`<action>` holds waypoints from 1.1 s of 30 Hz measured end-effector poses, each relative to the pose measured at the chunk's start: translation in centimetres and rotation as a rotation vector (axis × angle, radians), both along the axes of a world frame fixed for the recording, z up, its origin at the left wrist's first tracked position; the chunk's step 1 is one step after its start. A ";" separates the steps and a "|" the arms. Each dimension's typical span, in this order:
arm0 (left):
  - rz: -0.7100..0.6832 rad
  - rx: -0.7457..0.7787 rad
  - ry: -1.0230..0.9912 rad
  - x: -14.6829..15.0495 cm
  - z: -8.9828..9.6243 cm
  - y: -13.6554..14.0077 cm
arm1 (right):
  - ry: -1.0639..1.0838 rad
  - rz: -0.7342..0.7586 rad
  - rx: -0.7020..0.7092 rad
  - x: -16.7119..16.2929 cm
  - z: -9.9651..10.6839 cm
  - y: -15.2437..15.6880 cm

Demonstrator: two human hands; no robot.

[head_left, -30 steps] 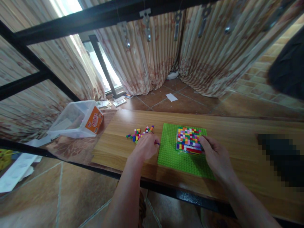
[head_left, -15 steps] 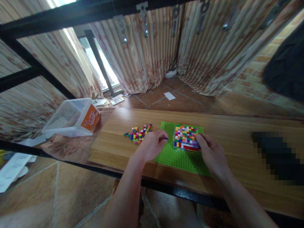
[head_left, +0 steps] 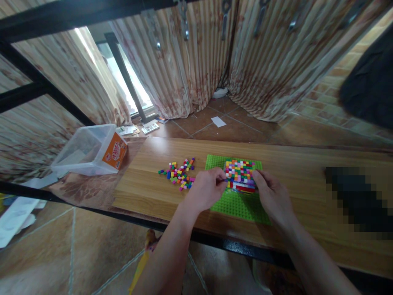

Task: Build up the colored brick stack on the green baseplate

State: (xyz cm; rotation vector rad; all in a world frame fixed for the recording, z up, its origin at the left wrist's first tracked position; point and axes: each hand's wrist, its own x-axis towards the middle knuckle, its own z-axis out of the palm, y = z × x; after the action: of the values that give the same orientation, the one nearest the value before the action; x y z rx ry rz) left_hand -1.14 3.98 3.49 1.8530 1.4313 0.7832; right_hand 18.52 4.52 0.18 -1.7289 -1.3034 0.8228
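Left hand (head_left: 210, 188), brick block (head_left: 240, 171), right hand (head_left: 273, 190): the block lies between them, its long side running sideways.
Far left, a clear bin (head_left: 78, 153) stands beside the wooden table (head_left: 144, 180), where loose bricks (head_left: 175, 174) lie; the left hand pinches a small dark brick (head_left: 226, 180) near the block's left side; the block is over the green board (head_left: 236, 209), contact unclear; the right hand, the nearer, grips its right edge; curtains (head_left: 196, 69) hang beyond.
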 end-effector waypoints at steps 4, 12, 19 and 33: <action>0.058 -0.003 -0.001 0.5 0.0 0.0 | 0.015 0.001 0.003 0.1 -0.2 0.1; 0.145 0.056 -0.083 1.1 -1.2 0.2 | 0.026 -0.002 0.019 0.0 -0.2 0.0; 0.144 0.062 -0.093 1.3 -1.3 0.1 | 0.031 -0.009 0.010 0.0 -0.3 0.0; 0.206 0.100 -0.089 1.7 -1.6 -0.4 | -0.014 0.019 0.047 0.1 -0.5 0.0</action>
State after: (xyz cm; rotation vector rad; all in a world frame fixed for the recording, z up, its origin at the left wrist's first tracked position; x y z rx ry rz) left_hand 0.58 3.58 1.86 1.7381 1.5676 1.0414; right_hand 18.64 4.53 -0.32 -1.6903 -1.3398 0.7865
